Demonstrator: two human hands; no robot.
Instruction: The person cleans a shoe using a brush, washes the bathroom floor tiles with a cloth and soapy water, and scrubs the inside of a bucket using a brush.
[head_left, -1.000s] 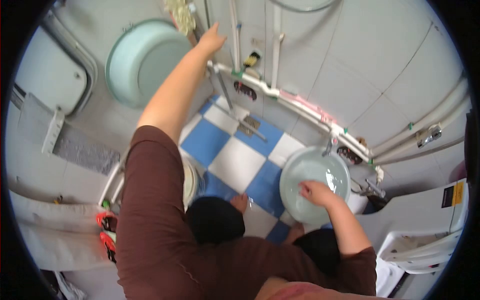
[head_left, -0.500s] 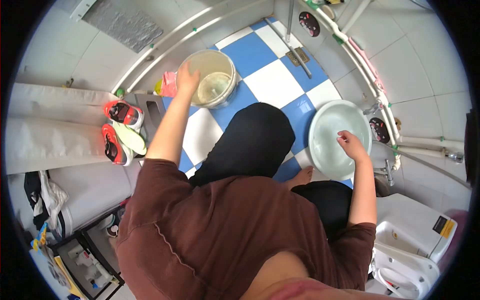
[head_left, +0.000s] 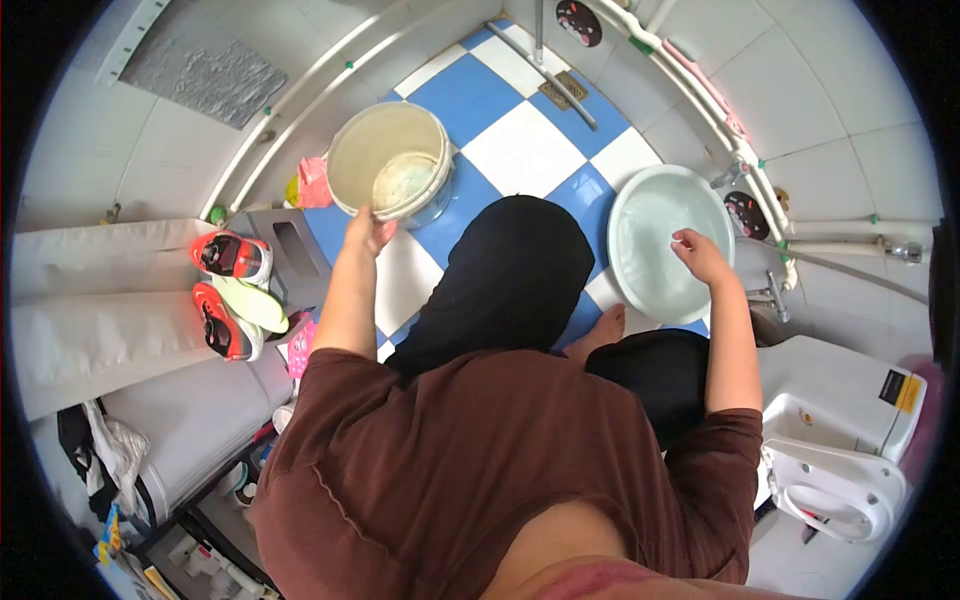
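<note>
A whitish plastic bucket point(head_left: 440, 185) stands on the checkered floor at upper left, its mouth facing me and a little cloudy residue or liquid at its bottom. My left hand point(head_left: 370, 234) is at the near rim of the bucket, fingertips on the edge and thumb outside it. On the right, a pale green basin point(head_left: 645, 250) rests on the floor and seems to hold clear water. Over its right side hovers my right hand point(head_left: 705, 260), fingers loosely bent and apart, with nothing visible in them.
Red-and-white shoes point(head_left: 232, 255) with a pale green insole point(head_left: 250, 303) sit at left beside a grey plastic piece point(head_left: 295, 245). White pipes point(head_left: 740, 150) and a tap point(head_left: 775, 295) line the right wall. A toilet point(head_left: 835, 490) is at lower right. A metal bar point(head_left: 545, 75) lies near the drain.
My left hand has drawn back from over the bucket's mouth to its near rim. My right hand stays above the basin. The whole view has shifted and turned slightly.
</note>
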